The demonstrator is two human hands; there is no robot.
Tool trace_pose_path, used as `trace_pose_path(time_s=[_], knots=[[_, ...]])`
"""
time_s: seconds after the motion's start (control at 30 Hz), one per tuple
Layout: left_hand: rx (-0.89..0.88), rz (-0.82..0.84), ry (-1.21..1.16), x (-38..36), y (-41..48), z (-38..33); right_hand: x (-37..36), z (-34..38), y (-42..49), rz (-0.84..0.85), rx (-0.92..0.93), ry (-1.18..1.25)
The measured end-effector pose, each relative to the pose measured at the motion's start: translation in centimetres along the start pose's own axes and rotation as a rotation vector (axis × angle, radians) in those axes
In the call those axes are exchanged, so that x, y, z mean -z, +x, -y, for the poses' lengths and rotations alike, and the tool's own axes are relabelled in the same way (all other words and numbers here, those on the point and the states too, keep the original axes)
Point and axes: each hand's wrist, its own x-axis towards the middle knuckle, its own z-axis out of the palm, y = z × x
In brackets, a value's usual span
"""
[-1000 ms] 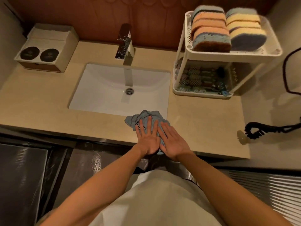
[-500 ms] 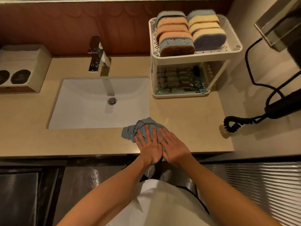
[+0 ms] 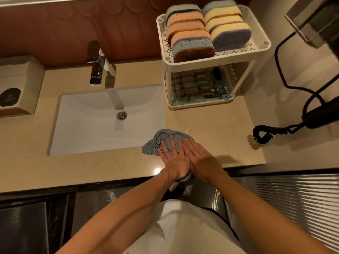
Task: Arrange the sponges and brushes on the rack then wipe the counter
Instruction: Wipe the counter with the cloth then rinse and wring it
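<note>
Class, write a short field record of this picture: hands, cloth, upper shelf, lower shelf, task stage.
left hand: flat on the cloth, fingers straight
right hand: flat on the cloth, beside the left hand
cloth: blue-grey, bunched, on the counter at the sink front right corner
upper shelf: sponges in two rows on the rack
lower shelf: brushes lying down
task stage: rack loaded, counter wipe step

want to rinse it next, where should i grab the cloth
Pinch the bunched, raised edge of the cloth that sticks out beyond the left hand, coming from above on the sink side. The rest lies pressed flat under that hand and the right hand.
</note>
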Motion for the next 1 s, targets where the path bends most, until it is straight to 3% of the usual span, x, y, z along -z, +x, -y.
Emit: trace_pose_path(time_s=[0.47, 1.0], knots=[[-0.22, -0.003, 0.22, 2.9, 5.7, -1.3, 1.0, -1.7, 3.0, 0.091, -0.205, 0.007], [-0.38, 0.076, 0.282, 4.7, 9.0, -2.8, 1.9, -2.8, 3.8, 0.066, -0.34, -0.079]])
